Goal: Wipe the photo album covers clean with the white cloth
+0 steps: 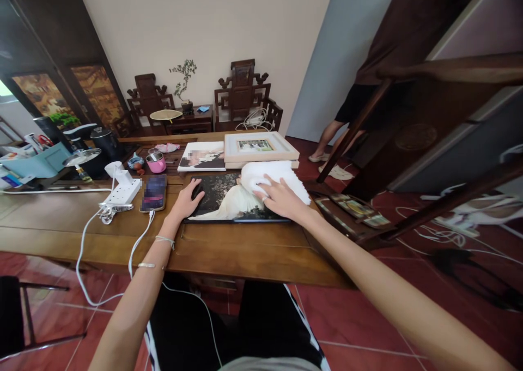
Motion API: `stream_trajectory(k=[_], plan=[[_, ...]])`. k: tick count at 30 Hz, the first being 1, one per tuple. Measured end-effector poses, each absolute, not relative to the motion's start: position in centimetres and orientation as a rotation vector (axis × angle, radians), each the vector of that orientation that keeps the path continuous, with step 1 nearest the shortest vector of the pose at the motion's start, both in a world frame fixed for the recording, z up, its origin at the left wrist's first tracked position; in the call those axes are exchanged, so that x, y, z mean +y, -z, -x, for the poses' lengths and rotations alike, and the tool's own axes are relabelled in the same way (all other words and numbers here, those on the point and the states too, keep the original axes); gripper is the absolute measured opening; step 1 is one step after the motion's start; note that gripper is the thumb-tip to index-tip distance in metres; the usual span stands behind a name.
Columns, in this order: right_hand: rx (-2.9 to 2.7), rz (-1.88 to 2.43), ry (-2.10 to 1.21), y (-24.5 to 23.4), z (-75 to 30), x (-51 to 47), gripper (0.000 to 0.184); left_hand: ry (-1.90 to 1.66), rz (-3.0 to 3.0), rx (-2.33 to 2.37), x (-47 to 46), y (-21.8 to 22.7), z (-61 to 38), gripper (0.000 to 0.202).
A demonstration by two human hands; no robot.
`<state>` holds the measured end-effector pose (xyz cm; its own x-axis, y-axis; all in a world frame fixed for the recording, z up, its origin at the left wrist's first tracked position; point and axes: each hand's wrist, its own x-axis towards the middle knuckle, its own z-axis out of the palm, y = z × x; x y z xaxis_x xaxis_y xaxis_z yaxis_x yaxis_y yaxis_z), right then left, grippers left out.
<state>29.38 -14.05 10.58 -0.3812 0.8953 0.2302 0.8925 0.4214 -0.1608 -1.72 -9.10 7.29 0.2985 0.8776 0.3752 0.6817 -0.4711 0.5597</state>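
A large dark photo print (pixel 220 194) lies flat on the wooden table (pixel 229 251) in front of me. My left hand (pixel 187 198) rests on its left edge, fingers curled over the corner. My right hand (pixel 278 195) lies flat with fingers spread on a white cloth (pixel 281 176) that sits on the print's right part. Behind the print are a second photo print (pixel 202 156) and a framed picture (pixel 259 146) stacked on another frame.
A phone (pixel 154 192) on a charging cable and a white power strip (pixel 121 193) lie left of the print. A pink cup (pixel 156 162), kettle (pixel 104 142) and clutter stand at far left. Another person's legs (pixel 339 131) are by the doorway; carved chairs (pixel 243 96) line the wall.
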Motion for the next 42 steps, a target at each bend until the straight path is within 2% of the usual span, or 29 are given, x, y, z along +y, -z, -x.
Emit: stream_trajectory(k=[4, 12, 18, 26, 30, 37, 42], plan=[[-2.43, 1.505, -0.043, -11.4, -26.0, -14.7, 0.04, -0.931, -2.305, 1.442, -9.1, -7.3, 1.8, 0.052], [-2.576, 1.055, -0.134, -10.5, -24.6, -25.4, 0.032, -0.923, -2.34, 1.422, -8.7, -7.0, 1.8, 0.048], [-2.419, 1.42, -0.015, -9.6, -30.7, -20.5, 0.038, -0.908, -2.357, 1.391, -8.4, -6.8, 1.9, 0.051], [-2.329, 1.519, -0.048, -10.4, -32.3, -11.4, 0.038, -0.895, -2.376, 1.386, -8.5, -7.3, 2.0, 0.053], [-2.333, 1.509, -0.06, -9.7, -31.5, -13.8, 0.041, -0.906, -2.364, 1.395, -8.7, -7.5, 1.9, 0.05], [-2.485, 1.315, -0.096, -10.1, -30.5, -25.1, 0.036, -0.942, -2.34, 1.37, -9.2, -7.4, 1.5, 0.044], [-2.53, 1.322, -0.094, -10.6, -30.7, -23.2, 0.036, -0.94, -2.347, 1.344, -9.4, -7.6, 1.6, 0.047]])
